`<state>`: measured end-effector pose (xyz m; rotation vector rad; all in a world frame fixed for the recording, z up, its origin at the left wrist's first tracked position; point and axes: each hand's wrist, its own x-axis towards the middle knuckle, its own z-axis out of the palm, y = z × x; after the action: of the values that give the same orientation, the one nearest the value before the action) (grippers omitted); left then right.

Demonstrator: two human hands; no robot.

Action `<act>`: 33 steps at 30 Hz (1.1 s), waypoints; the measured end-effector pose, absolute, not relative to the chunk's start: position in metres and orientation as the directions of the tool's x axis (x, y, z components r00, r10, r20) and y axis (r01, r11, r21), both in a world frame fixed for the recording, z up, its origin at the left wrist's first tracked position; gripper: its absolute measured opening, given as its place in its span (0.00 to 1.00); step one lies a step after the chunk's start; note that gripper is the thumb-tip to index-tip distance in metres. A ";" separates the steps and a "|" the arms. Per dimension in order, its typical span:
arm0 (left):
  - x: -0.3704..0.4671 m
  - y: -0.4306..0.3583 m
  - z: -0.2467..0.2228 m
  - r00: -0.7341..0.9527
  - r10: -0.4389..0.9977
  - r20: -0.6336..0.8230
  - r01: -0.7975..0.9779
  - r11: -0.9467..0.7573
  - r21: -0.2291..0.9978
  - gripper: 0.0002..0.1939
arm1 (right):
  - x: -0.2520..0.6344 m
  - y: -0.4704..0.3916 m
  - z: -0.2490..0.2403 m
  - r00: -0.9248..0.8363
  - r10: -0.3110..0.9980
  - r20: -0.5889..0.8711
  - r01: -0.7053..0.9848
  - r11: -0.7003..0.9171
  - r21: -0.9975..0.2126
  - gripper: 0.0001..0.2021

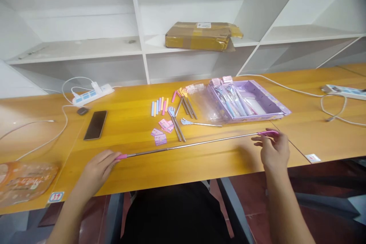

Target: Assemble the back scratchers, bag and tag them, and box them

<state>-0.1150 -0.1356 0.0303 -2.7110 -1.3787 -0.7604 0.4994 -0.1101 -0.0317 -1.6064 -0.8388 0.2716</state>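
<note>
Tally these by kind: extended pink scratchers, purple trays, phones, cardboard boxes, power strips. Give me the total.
Extended pink scratcher: 1
Purple tray: 1
Phone: 1
Cardboard box: 1
Power strips: 2
Total: 6

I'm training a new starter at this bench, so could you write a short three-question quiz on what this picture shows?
1. Which hand holds the pink handle of the extended rod? A) left B) right
2. True or false: the phone lies inside the purple tray.
3. Where is the cardboard box?

Key
1. A: the left hand holds it; the right hand is at the pink claw head.
2. False: the phone lies on the table.
3. On a white shelf behind the table.
</note>
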 end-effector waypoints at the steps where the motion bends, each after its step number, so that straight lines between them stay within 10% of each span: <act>1: -0.115 -0.136 0.031 0.502 0.746 0.438 0.754 -0.625 0.200 0.14 | 0.498 -0.108 -0.031 0.729 0.627 0.275 0.340 0.016 -0.940 0.16; 11: -0.058 -0.138 0.035 0.542 0.696 0.471 0.715 -0.677 0.177 0.13 | 0.420 -0.089 0.002 0.715 0.659 0.233 0.222 0.102 -0.970 0.12; 17: 0.032 -0.109 0.036 0.463 0.771 0.437 0.783 -0.587 0.205 0.19 | 0.256 -0.094 0.008 0.132 0.937 0.323 0.231 0.287 -0.929 0.27; 22: 0.024 -0.057 0.049 0.415 0.879 0.234 0.847 -0.467 0.253 0.21 | 0.283 -0.036 0.026 -0.280 0.920 0.275 0.558 0.389 -0.733 0.16; 33: 0.025 -0.022 -0.008 0.443 0.877 0.187 0.824 -0.480 0.300 0.21 | 0.345 0.040 -0.002 -0.210 0.901 0.379 0.824 0.372 -0.428 0.25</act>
<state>0.0247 -0.0221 -0.0077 -2.8048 -1.6693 -0.5301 0.3448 0.0403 -0.0016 -1.4824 -2.0655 0.1770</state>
